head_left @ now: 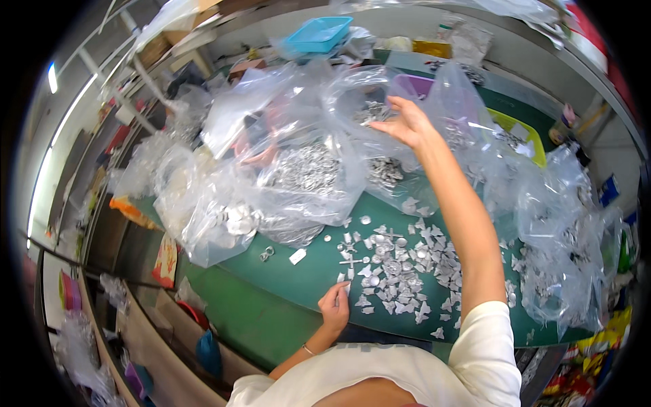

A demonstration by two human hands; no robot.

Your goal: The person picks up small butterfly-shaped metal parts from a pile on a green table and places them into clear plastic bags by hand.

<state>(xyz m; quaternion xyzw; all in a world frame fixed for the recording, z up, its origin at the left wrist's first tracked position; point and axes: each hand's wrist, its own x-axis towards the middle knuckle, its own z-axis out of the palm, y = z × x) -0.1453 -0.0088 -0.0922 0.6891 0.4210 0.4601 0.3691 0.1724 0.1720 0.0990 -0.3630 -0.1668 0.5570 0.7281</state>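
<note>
From here I'm losing part of a pale piece (348, 288) behind the left hand (334, 307), while the right forearm (462, 203) is hiding some table (291, 277).

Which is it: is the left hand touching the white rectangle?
Apart: the head view shows green tabletop between the left hand and the white rectangle.

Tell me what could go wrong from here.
The right hand, open over a bag, might snag the loose plastic and spill pieces. Scattered pieces lie near the table's front edge, so the right sleeve could brush some off. The left hand appears to pinch a pale piece; a slack grip might drop it.
</note>
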